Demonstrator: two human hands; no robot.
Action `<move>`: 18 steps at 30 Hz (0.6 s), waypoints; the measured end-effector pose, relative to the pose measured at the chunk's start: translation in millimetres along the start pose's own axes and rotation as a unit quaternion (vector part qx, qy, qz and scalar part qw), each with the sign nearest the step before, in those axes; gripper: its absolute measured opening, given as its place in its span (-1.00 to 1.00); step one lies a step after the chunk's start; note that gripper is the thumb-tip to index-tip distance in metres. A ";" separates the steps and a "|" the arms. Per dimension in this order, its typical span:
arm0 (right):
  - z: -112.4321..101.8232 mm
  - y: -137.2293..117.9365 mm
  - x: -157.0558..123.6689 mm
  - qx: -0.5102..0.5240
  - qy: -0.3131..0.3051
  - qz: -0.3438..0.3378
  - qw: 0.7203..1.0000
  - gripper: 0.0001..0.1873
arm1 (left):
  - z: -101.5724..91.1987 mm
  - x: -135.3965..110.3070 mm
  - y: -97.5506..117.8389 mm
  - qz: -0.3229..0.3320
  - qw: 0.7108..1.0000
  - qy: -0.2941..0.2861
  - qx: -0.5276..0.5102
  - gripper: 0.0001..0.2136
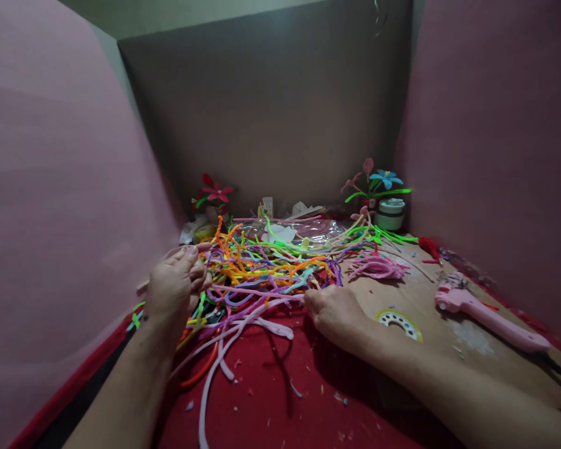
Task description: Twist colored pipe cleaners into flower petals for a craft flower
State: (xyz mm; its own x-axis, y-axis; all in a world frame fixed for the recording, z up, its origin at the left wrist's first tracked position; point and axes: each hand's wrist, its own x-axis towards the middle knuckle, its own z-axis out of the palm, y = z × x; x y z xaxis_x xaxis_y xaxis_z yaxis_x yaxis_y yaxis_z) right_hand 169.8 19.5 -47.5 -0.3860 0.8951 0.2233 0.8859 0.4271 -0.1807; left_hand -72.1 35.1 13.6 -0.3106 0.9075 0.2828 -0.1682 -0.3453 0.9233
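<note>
A person's two bare hands work at a heap of multicolored pipe cleaners [262, 272] spread over a red cloth [257, 399], inside a booth walled by pink side panels [51, 187] and a gray back panel [271, 125]. A pink pipe cleaner [257, 291] spans the front of the heap from one hand to the other. The right hand [333, 315], knuckles up and fingers curled narrow, holds its end at the fingertips; the left hand [175, 280] is drawn in, fingers bent toward the thumb (whether it grips the strand's other end cannot be told from this angle). Just below, a pale pink pipe cleaner with a folded tip [278, 328] lies over the cloth.

To the right, on a wooden board [421, 293], sit a bundle of pink pipe cleaners [378, 267], a yellow-rimmed white ring [401, 324] partly behind the right forearm, and a pink hot glue gun [495, 321] with its cord trailing off. Behind the heap lies clear plastic wrapping [320, 231]. A red fuzzy flower [218, 191] stands at the back left; a blue one [386, 179] rises at the back right above a lidded pale jar [389, 214].
</note>
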 end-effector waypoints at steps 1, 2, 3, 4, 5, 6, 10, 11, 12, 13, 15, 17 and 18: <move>0.1 -0.3 -0.1 0.006 0.001 0.003 1.000 -0.75 | 0.8 0.1 -1.7 0.011 1.000 0.005 0.006 -0.87; 0.1 -0.1 0.0 0.023 0.005 0.005 1.000 -0.74 | 1.0 1.0 -4.1 0.015 1.000 0.008 0.007 -0.87; 0.0 0.4 0.1 0.054 0.009 0.005 0.998 -0.73 | 0.6 2.5 -6.6 0.014 1.000 0.007 0.003 -0.86; -0.2 1.3 0.5 0.101 0.013 0.001 0.995 -0.72 | -0.6 4.6 -9.1 0.007 1.000 0.005 -0.003 -0.84; -0.5 2.4 1.0 0.156 0.019 -0.005 0.988 -0.72 | -2.2 7.0 -11.1 -0.004 1.000 0.003 -0.010 -0.82; -0.8 3.5 1.5 0.211 0.025 -0.010 0.977 -0.73 | -4.2 9.6 -12.7 -0.019 1.000 0.005 -0.018 -0.80; -1.9 6.4 4.2 0.348 0.032 0.000 0.937 -0.77 | -11.2 17.9 -15.0 -0.072 0.994 0.060 -0.061 -0.76; -1.8 6.9 4.9 0.369 0.027 0.010 0.929 -0.76 | -12.1 18.6 -14.9 -0.077 0.992 0.067 -0.074 -0.76; -1.5 7.4 5.6 0.392 0.020 0.018 0.920 -0.76 | -12.7 18.7 -14.5 -0.077 0.991 0.065 -0.083 -0.76; -1.0 8.0 6.3 0.414 0.012 0.027 0.910 -0.77 | -13.2 18.4 -13.8 -0.071 0.992 0.056 -0.087 -0.76; -0.2 9.4 7.5 0.454 0.000 0.043 0.890 -0.76 | -14.6 17.3 -11.4 -0.063 0.994 0.025 -0.088 -0.80; 0.4 10.8 8.2 0.494 -0.011 0.059 0.867 -0.74 | -17.1 16.8 -8.1 -0.078 0.992 0.008 -0.098 -0.85; 0.6 11.3 8.3 0.516 -0.018 0.067 0.854 -0.72 | -18.6 16.9 -6.4 -0.093 0.989 0.010 -0.114 -0.87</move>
State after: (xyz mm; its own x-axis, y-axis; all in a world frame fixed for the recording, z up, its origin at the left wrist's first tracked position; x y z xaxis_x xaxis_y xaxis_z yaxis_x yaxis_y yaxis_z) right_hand 176.5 31.9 -48.2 -0.3232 0.9401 0.1088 0.2309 0.1899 -0.9543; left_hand -93.7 48.3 7.6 -0.2723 0.9563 0.1069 -0.4299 -0.2203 0.8756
